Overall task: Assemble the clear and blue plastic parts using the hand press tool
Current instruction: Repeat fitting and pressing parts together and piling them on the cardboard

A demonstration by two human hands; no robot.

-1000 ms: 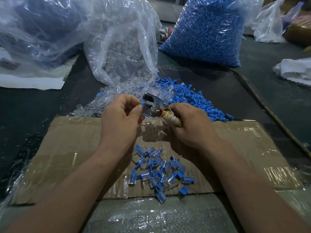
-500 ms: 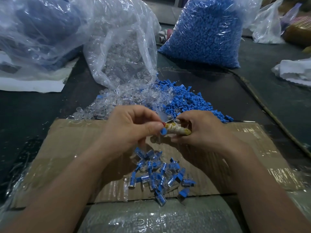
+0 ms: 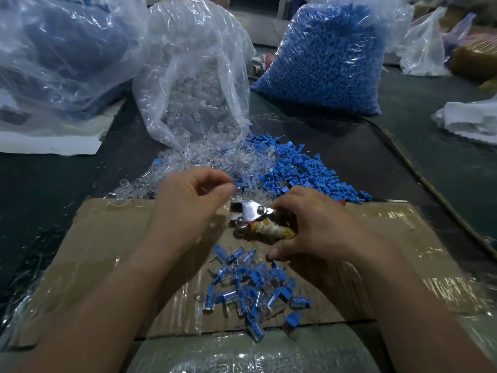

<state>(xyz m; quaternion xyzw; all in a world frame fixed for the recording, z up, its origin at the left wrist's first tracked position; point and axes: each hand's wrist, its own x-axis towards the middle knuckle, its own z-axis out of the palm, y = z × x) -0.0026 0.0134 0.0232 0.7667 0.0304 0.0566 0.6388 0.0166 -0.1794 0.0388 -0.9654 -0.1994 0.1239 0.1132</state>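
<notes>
My right hand [image 3: 322, 230] grips the hand press tool [image 3: 254, 212] by its tape-wrapped handle, low over the cardboard sheet [image 3: 107, 251], with its metal jaws pointing left. My left hand [image 3: 188, 205] is at the near edge of the loose clear parts [image 3: 209, 160], thumb and forefinger drawn close together; blur hides whether they pinch anything. Loose blue parts [image 3: 309, 173] lie heaped to the right of the clear ones. Several assembled clear-and-blue pieces [image 3: 250, 289] lie on the cardboard below both hands.
An open bag of clear parts [image 3: 193, 76] spills toward me at centre back. A full bag of blue parts [image 3: 328, 55] stands at back right, another bag [image 3: 59, 49] at back left. A cable [image 3: 419, 179] runs along the right.
My left hand has left the tool's jaws and moved up-left to the clear parts. The right hand has lowered the tool toward the cardboard, and its jaws now show.
</notes>
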